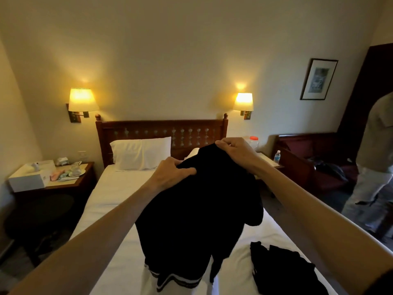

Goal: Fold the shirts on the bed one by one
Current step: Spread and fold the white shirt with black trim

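Both forearms reach over the bed; left hand and right hand pinch a limp, light black shirt near its shoulders, the best hold.

The held shirt is hiding part of the bed and a second pillow. The bystander is being cut off at the right edge (head unseen). The nightstand clutter is reading too small to identify.
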A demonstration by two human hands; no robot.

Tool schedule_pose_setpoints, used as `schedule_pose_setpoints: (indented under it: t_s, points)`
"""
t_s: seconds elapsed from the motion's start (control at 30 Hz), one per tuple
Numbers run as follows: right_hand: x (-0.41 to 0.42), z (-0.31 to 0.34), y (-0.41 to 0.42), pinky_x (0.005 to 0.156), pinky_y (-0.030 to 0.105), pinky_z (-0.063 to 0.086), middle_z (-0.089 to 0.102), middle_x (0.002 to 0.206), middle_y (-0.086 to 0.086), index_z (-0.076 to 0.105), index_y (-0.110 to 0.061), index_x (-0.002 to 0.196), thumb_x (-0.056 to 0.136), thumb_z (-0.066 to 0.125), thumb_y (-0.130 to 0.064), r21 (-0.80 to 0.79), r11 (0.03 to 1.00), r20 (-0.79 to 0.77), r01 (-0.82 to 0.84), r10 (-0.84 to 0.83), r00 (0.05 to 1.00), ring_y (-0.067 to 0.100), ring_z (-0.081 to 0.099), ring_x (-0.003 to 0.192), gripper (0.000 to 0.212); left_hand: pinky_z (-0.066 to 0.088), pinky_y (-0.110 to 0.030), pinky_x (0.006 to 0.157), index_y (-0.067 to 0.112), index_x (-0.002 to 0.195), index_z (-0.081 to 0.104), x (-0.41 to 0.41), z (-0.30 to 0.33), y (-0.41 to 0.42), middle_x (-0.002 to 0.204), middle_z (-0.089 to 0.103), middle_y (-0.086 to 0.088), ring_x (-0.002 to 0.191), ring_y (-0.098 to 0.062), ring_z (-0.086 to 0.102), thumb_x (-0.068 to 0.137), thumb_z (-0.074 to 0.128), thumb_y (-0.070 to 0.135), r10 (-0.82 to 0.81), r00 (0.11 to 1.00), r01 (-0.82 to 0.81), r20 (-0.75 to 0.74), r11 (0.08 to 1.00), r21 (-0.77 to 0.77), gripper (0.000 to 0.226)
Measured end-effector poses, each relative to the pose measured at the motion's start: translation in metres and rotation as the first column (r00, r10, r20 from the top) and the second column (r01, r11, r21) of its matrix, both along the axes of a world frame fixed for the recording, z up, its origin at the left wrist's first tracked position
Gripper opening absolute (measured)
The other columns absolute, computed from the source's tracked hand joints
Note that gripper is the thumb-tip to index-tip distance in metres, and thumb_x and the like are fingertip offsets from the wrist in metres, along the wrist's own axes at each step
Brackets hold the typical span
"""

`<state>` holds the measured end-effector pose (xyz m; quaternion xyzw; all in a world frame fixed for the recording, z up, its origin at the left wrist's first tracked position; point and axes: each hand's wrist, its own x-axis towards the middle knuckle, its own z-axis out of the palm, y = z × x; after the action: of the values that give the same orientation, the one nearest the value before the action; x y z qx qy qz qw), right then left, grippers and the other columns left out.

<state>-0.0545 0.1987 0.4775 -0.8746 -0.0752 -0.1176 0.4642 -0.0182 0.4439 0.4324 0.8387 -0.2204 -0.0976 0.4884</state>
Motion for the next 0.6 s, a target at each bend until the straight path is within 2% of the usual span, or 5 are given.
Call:
schedule_pose_setpoints:
  t_s: [0.2, 0.3, 0.37, 0.47, 0.6]
  points:
    - [0.008, 0.014, 0.018, 0.070, 0.022, 0.045, 0.064, 0.067, -0.009, 0.071, -0.016, 0.080, 0.085, 0.073, -0.041, -0.254, 0.965, 0.081, -0.059, 0.083, 0.993, 0.008, 0.063, 0.073, 0.026, 0.044, -0.036, 0.061, 0.011, 0.073, 0.061, 0.012, -0.027, 0.037, 0.068, 0.055, -0.005, 0.069, -0.027, 0.059, 0.093, 0.065, 0.027, 0.184, 0.956, -0.268, 0.230, 0.867, 0.421, 0.026]
    - [0.005, 0.015, 0.005, 0.078, 0.030, 0.050, 0.064, 0.086, -0.006, 0.065, -0.020, 0.089, 0.060, 0.086, -0.058, -0.718, 0.696, -0.033, -0.015, -0.013, 0.999, 0.013, 0.060, 0.083, 0.052, 0.045, -0.034, 0.063, 0.010, 0.073, 0.062, 0.018, -0.027, 0.085, 0.074, 0.057, -0.009, 0.071, -0.027, 0.056, 0.094, 0.062, 0.025, 0.343, 0.891, -0.450, 0.298, 0.762, 0.466, 0.026]
    - [0.007, 0.008, -0.008, 0.081, 0.031, 0.049, 0.064, 0.090, -0.006, 0.067, -0.022, 0.098, 0.064, 0.087, -0.052, -0.854, 0.519, -0.035, 0.036, -0.127, 0.991, 0.014, 0.061, 0.089, 0.050, 0.051, -0.038, 0.070, 0.011, 0.084, 0.070, 0.024, -0.016, 0.112, 0.083, 0.064, -0.009, 0.077, -0.028, 0.060, 0.093, 0.062, 0.023, 0.425, 0.797, -0.595, 0.429, 0.676, 0.434, 0.018]
    - [0.017, -0.002, -0.018, 0.078, 0.033, 0.044, 0.055, 0.076, -0.004, 0.069, -0.013, 0.098, 0.088, 0.073, -0.032, -0.797, 0.519, 0.215, 0.308, -0.233, 0.948, 0.020, 0.062, 0.084, 0.022, 0.055, -0.042, 0.074, 0.008, 0.088, 0.072, 0.034, 0.012, 0.134, 0.084, 0.065, -0.011, 0.080, -0.033, 0.063, 0.089, 0.062, 0.016, 0.483, 0.640, -0.748, 0.598, 0.569, 0.341, 0.012]
    - [0.026, -0.006, -0.028, 0.064, 0.029, 0.039, 0.045, 0.061, -0.003, 0.064, -0.008, 0.082, 0.094, 0.065, -0.027, -0.679, 0.428, 0.445, 0.597, -0.407, 0.798, 0.013, 0.046, 0.055, 0.022, 0.053, -0.045, 0.077, -0.002, 0.093, 0.066, 0.048, 0.048, 0.164, 0.096, 0.062, -0.022, 0.091, -0.043, 0.061, 0.089, 0.058, 0.007, 0.546, 0.504, -0.849, 0.669, 0.456, 0.267, 0.013]
